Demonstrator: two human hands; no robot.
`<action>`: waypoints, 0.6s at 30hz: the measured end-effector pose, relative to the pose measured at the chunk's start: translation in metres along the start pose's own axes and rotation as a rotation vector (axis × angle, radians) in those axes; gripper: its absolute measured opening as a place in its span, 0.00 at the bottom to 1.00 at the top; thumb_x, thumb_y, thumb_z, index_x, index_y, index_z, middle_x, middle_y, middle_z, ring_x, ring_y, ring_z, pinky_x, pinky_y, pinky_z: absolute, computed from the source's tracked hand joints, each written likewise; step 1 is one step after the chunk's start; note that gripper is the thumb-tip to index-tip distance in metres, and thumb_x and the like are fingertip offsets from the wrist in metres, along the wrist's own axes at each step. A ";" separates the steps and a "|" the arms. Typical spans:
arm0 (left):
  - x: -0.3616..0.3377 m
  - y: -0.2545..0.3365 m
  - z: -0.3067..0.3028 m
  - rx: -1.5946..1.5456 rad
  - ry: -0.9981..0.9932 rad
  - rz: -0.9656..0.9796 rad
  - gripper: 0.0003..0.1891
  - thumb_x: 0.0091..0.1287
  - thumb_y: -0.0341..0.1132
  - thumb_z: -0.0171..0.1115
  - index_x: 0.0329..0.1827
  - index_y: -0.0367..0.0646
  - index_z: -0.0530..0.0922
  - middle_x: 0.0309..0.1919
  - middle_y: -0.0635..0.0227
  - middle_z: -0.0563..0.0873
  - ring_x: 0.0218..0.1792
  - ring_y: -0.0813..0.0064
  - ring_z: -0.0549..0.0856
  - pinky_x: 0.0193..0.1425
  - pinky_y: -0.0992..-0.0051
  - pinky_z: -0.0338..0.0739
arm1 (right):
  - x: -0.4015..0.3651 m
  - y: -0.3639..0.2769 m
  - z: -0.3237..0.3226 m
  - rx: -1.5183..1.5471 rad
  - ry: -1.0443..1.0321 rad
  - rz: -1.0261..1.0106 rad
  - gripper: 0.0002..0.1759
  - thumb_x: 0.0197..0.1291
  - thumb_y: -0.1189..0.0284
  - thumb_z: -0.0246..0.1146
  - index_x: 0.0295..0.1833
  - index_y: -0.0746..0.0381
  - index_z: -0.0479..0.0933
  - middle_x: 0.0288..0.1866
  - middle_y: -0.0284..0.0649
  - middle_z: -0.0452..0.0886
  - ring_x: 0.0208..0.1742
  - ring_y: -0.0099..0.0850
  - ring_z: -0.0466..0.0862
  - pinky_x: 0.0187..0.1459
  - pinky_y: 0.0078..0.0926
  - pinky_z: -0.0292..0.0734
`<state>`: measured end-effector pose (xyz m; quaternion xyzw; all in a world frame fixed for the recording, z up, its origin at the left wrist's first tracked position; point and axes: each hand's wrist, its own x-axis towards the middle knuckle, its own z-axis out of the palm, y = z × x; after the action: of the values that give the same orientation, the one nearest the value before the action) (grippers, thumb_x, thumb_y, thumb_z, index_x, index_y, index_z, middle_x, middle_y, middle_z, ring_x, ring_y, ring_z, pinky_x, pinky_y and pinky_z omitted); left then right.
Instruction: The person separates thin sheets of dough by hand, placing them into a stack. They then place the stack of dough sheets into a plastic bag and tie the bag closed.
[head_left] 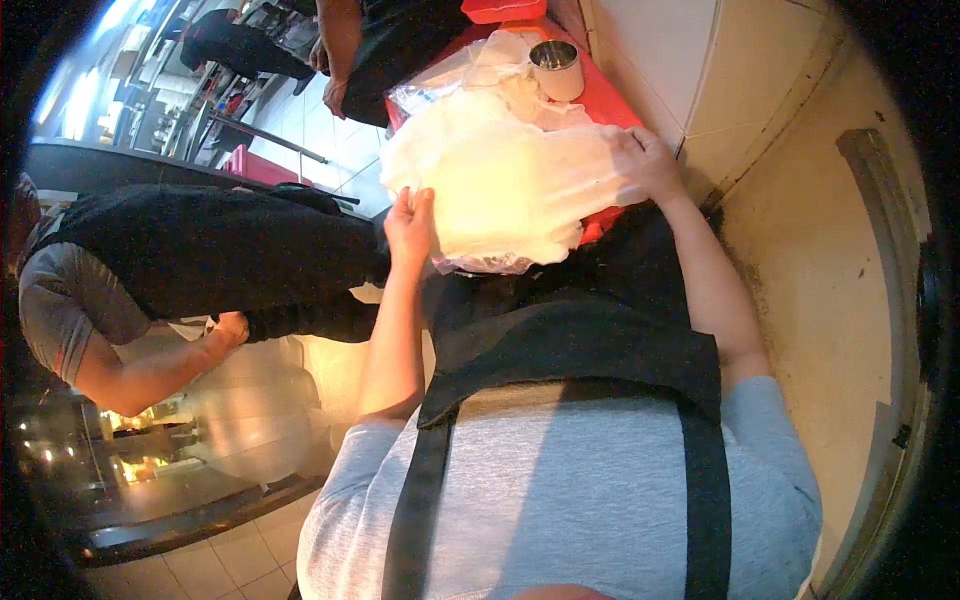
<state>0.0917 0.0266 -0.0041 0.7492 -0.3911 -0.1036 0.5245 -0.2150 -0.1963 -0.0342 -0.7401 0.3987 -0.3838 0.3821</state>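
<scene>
A large, thin white sheet is spread between my hands, brightly lit and wrinkled at its edges. My left hand pinches its left edge between thumb and fingers. At the right, my right hand is closed on the sheet's other edge, which is pulled out toward it. Beneath and behind the sheet lie clear plastic and a red surface. A metal cup stands just beyond the sheet; its contents cannot be made out.
A co-worker in a dark apron is close on my left. Another person's hand hangs near the far left of the red surface. A red container is at the back. A tiled wall bounds my right.
</scene>
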 end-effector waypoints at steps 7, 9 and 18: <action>-0.006 -0.007 -0.022 -0.244 -0.115 -0.149 0.13 0.66 0.33 0.56 0.49 0.33 0.76 0.39 0.69 0.83 0.37 0.83 0.78 0.41 0.82 0.72 | 0.011 0.032 0.010 -0.018 -0.024 -0.056 0.16 0.62 0.61 0.55 0.36 0.64 0.75 0.30 0.45 0.79 0.32 0.36 0.80 0.37 0.33 0.73; 0.002 -0.011 -0.018 -0.180 -0.062 -0.105 0.13 0.66 0.33 0.56 0.49 0.33 0.76 0.39 0.69 0.83 0.37 0.82 0.78 0.42 0.81 0.72 | 0.018 0.008 0.011 0.067 -0.062 0.005 0.16 0.62 0.60 0.55 0.38 0.64 0.75 0.31 0.43 0.80 0.32 0.34 0.80 0.37 0.32 0.73; -0.004 -0.029 -0.007 0.027 0.046 -0.356 0.32 0.57 0.42 0.68 0.60 0.40 0.63 0.32 0.65 0.80 0.27 0.78 0.77 0.28 0.78 0.71 | 0.019 0.002 0.034 0.035 -0.168 0.191 0.19 0.55 0.61 0.61 0.52 0.55 0.75 0.39 0.42 0.80 0.36 0.39 0.80 0.41 0.35 0.75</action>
<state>0.1070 0.0387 -0.0267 0.8156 -0.2415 -0.1722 0.4967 -0.1782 -0.2055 -0.0454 -0.7214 0.4272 -0.2894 0.4619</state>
